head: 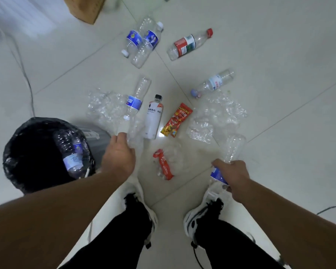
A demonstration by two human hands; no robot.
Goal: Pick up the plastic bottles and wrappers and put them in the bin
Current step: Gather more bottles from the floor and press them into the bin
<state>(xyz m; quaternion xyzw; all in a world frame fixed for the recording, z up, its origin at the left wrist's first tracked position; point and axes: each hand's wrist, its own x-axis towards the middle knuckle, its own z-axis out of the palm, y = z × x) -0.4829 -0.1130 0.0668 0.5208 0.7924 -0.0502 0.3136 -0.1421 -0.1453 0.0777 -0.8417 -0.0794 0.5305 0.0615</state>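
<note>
I stand on a pale tiled floor [279,45] crossed by thin diagonal grout lines, my black-and-white shoes [194,220] at the bottom edge. A cardboard box [85,8] sits at the far left, and a grey cable [25,74] trails along the left side. The bin [14,152], lined with a black bag, stands by my left foot and already holds clear bottles [72,152]. My left hand [118,154] has its fingers closed on crumpled clear wrap [105,109] beside the bin. My right hand [233,177] has its fingers clamped round a blue-labelled bottle [231,148]. Ahead on the floor lie a white bottle [153,117], a red snack wrapper [177,121], a red-labelled bottle [188,44] and two blue-labelled ones [144,43].
</note>
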